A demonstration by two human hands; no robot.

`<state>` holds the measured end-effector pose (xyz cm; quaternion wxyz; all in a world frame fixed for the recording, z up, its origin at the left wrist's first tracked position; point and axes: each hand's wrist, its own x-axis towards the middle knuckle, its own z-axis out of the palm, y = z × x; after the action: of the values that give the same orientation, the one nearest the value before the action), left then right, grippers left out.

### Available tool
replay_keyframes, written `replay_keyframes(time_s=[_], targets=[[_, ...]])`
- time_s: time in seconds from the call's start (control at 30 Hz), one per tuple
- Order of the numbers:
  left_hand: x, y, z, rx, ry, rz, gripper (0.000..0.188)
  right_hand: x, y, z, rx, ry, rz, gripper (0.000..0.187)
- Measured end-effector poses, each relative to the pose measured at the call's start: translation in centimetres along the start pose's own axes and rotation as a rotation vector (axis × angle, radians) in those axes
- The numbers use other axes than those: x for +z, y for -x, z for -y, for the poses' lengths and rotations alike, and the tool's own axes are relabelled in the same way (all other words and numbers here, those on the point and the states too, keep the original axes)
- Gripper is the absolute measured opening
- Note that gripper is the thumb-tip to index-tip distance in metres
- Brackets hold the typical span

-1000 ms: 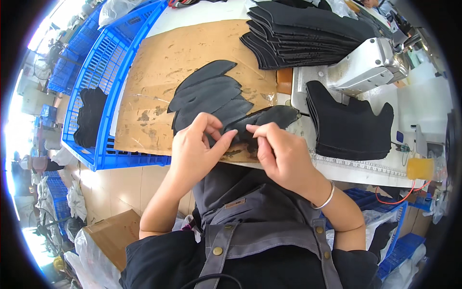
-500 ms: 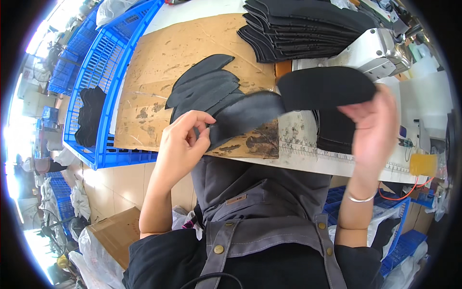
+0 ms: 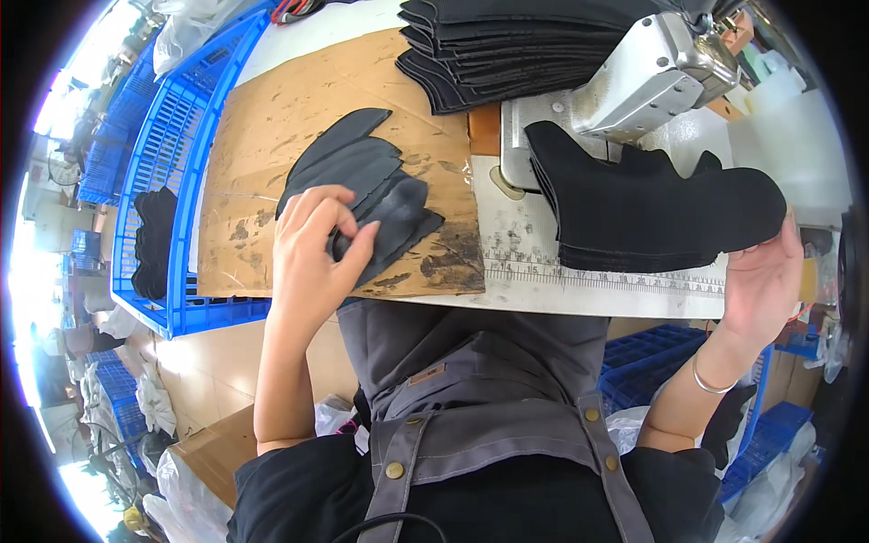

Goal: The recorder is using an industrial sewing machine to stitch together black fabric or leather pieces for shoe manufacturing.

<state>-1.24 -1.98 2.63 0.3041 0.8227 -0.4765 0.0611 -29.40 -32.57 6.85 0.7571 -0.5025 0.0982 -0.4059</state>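
Observation:
Dark, overlapping cut pieces with a leathery look lie fanned out on a brown cardboard sheet. Over their near end is my left hand, its fingers curled and the thumb close to them; the edge of the top piece runs in between. To the right, a black shaped fabric piece with a rounded end and a notched far edge lies on a small stack of like pieces. My right hand pinches its rounded end, with the fingers partly hidden beneath it.
A white and silver machine head stands behind the black stack. Thick black folded pieces are piled beyond the cardboard. On the left is a blue crate with black pieces inside. A printed ruler scale runs along the white table's near edge.
My right hand has moved right and nearer, laying the black piece onto the stack beside the machine. My left hand has let go of that piece's other end and shifted slightly left over the pile.

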Motion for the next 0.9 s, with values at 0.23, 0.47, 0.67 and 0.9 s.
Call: replay_keyframes(time_s=[0.23,0.47,0.67,0.9], targets=[[0.3,-1.6,-2.5,-0.09,-0.121,0.049,0.038,1.8,1.3,-0.5,-0.042,0.09,-0.203,0.026],[2.2,-4.3,-7.8,0.204,0.093,-0.001,0.065,2.0,0.6,-2.0,0.087,-0.069,-0.004,0.021],[7.4,-8.2,-13.3,-0.016,0.838,0.569,0.037,0.7,0.5,-2.9,0.089,-0.172,-0.02,0.014],[10.1,-8.8,-15.8,-0.067,0.585,0.489,0.033,-3.3,2.0,-4.9,-0.259,0.832,-0.181,0.015]])
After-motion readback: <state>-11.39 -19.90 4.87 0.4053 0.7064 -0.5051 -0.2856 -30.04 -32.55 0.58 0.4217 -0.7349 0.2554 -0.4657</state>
